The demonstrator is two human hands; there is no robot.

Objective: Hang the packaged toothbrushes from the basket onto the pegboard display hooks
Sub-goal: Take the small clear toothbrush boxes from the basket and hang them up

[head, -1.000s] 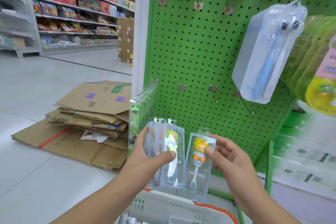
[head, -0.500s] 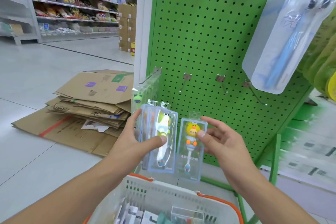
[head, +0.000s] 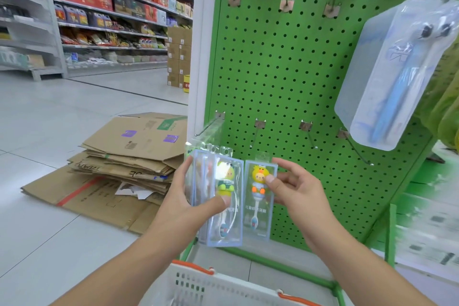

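Note:
My left hand (head: 185,202) grips a stack of clear packaged toothbrushes (head: 221,196), the front one showing a green-and-yellow figure. Beside it my right hand (head: 295,190) pinches a single pack with a yellow duck toothbrush (head: 258,206), thumb on its front. Both packs are held upright in front of the green pegboard (head: 285,69), just below its lower row of hooks (head: 258,129). The leftmost lower hook (head: 211,123) carries clear packs. The white basket with orange handles (head: 218,285) sits below my hands; its contents are out of view.
A large clear pack with a blue toothbrush (head: 397,69) hangs at upper right. An upper row of bare hooks (head: 285,0) juts out. Flattened cardboard boxes (head: 119,164) lie on the floor at left. Store shelves (head: 99,20) stand far left.
The view tilted up, so the basket dropped lower in frame. Both hands keep their packs side by side, lifted slightly toward the lower hooks.

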